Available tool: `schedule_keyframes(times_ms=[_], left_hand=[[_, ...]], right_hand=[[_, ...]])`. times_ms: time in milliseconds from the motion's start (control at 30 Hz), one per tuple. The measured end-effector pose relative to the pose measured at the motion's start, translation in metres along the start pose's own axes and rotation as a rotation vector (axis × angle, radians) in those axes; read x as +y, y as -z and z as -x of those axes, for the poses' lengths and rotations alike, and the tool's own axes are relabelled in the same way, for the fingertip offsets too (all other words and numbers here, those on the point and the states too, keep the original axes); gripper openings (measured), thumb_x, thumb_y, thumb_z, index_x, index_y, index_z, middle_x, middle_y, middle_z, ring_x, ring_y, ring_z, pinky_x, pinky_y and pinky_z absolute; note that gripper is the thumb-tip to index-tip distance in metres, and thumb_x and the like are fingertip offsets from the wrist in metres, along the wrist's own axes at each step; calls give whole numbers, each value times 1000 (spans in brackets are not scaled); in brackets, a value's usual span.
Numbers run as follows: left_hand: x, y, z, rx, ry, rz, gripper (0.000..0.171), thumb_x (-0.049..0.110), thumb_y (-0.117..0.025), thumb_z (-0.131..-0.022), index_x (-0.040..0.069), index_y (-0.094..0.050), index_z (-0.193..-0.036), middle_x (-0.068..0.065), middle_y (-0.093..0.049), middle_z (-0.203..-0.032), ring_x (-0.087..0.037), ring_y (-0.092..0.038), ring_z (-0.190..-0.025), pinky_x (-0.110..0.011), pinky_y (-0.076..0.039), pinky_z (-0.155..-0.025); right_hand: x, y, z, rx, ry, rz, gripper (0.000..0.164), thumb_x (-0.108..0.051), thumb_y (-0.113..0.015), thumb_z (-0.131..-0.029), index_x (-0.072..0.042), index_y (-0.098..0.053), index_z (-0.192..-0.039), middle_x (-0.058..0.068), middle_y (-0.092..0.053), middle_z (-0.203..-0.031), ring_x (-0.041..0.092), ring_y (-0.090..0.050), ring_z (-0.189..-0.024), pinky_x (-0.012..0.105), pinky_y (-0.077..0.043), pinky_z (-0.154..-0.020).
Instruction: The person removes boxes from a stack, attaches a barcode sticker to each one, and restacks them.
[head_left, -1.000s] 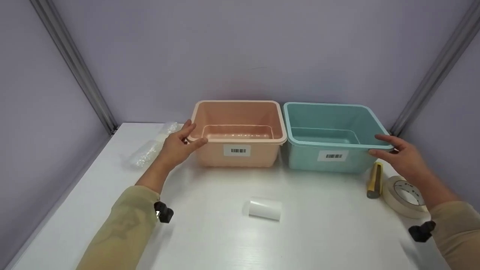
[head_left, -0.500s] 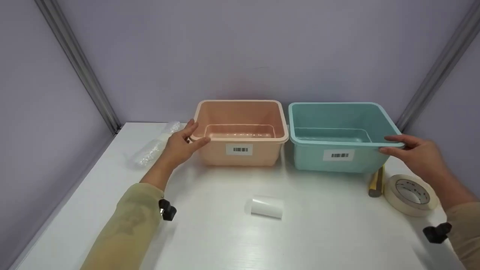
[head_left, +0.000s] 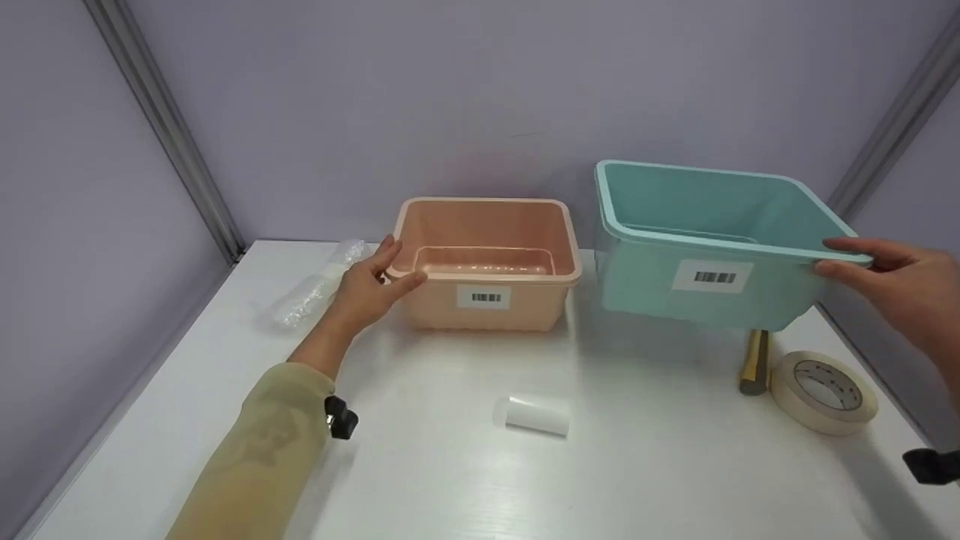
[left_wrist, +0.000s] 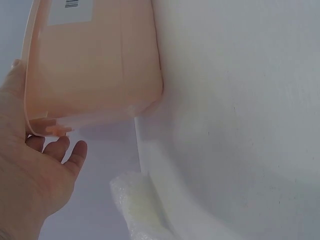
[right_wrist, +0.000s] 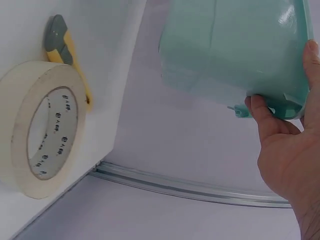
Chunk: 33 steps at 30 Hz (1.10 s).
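An orange-pink bin (head_left: pixel 487 306) with a barcode label stands on the white table near the back wall. My left hand (head_left: pixel 366 289) grips its front left rim corner, thumb in front; in the left wrist view that hand (left_wrist: pixel 40 165) has fingers curled under the rim. To the right, a teal bin (head_left: pixel 652 281), also barcoded, hangs in the air, tilted with its left side higher. My right hand (head_left: pixel 900 281) holds the teal bin by its right rim corner. In the right wrist view the fingers bend beneath the rim of the teal bin (right_wrist: pixel 225 50).
A white cylinder (head_left: pixel 538 415) lies mid-table. At the right are a masking tape roll (head_left: pixel 787 401) and a yellow utility knife (head_left: pixel 756 364). A bubble-wrapped item (head_left: pixel 307 296) lies left of the orange-pink bin. Walls with metal posts (head_left: pixel 161 127) enclose the table.
My right hand has shifted the teal bin rightward away from the orange-pink bin and lifted it off the table. My left hand keeps its grip on the orange-pink bin, which stays put.
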<state>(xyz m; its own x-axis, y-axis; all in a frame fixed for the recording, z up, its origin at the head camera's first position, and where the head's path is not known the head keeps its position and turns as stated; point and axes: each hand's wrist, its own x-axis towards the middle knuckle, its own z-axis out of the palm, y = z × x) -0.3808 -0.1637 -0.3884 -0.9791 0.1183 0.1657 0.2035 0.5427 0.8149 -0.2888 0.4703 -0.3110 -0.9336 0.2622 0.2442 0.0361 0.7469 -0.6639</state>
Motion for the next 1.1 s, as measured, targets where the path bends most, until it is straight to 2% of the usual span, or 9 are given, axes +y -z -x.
schedule_keyframes(times_ms=[67, 133, 267, 433, 600, 700, 833, 933, 1100], left_hand=[[0, 0, 0, 5, -7, 2, 100, 64, -76, -91, 13, -32, -167, 0, -18, -176, -24, -27, -158, -40, -33, -123], [0, 0, 1, 8, -15, 4, 99, 61, -76, -92, 12, -32, -166, -2, -19, -176, -24, -27, -158, -40, -33, -123], [0, -2, 2, 13, -11, 13, 99, 60, -77, -92, 13, -31, -167, -3, -19, -176, -23, -27, -158, -39, -33, -123], [0, -6, 3, 1, 13, 38, 107, 67, -75, -90, 18, -23, -169, 1, -14, -177, -23, -31, -156, -39, -38, -120], [-1, -10, 3, 2, 9, 78, 105, 62, -75, -93, 16, -20, -170, 2, -13, -176, -24, -32, -156, -38, -38, -119], [-3, -11, 2, 2, 10, 101, 102, 56, -76, -95, 15, -20, -170, 1, -13, -176, -23, -22, -160, -38, -31, -124], [-6, -12, 2, 7, 17, 121, 102, 55, -77, -95, 16, -20, -170, 2, -14, -176, -21, -35, -149, -38, -36, -121], [-6, -11, 4, 9, 23, 138, 103, 58, -76, -94, 18, -19, -171, 3, -14, -176, -23, -37, -145, -40, -39, -119], [-7, -12, 5, -1, 7, 164, 100, 53, -74, -98, 21, -16, -172, 3, -12, -177, -26, -21, -160, -43, -33, -124]], right_hand=[[-11, 5, 2, 25, 21, -26, 73, -57, -72, -97, -7, -61, -149, -16, -59, -113, 6, -49, -104, 66, -37, -112], [-21, 7, 4, 51, 43, -28, 70, -55, -72, -98, -9, -61, -149, -24, -56, -107, 0, -49, -100, 54, -41, -111], [-47, 6, 5, 70, 79, -52, 63, -53, -74, -97, -12, -67, -145, -27, -59, -102, 6, -52, -97, 25, -45, -91], [-83, -5, 1, 81, 141, -167, 53, -43, -83, -93, -12, -74, -134, -25, -68, -98, 10, -58, -91, 9, -45, -74], [-119, -26, -3, 66, 191, -282, 54, -40, -89, -87, -12, -76, -132, -14, -74, -108, 7, -67, -93, 10, -50, -76], [-141, -44, -5, 52, 220, -320, 55, -41, -90, -86, -13, -77, -131, -2, -75, -118, 11, -68, -95, 12, -53, -78], [-169, -72, -7, 34, 269, -351, 57, -43, -90, -85, -11, -77, -130, 7, -76, -122, 13, -71, -95, 16, -56, -81], [-185, -92, -6, 8, 285, -375, 59, -45, -91, -84, -11, -78, -130, 10, -76, -122, 15, -72, -95, 20, -58, -83], [-203, -121, -5, -33, 295, -401, 60, -47, -91, -84, -12, -77, -130, 11, -76, -121, 18, -71, -93, 24, -59, -84]])
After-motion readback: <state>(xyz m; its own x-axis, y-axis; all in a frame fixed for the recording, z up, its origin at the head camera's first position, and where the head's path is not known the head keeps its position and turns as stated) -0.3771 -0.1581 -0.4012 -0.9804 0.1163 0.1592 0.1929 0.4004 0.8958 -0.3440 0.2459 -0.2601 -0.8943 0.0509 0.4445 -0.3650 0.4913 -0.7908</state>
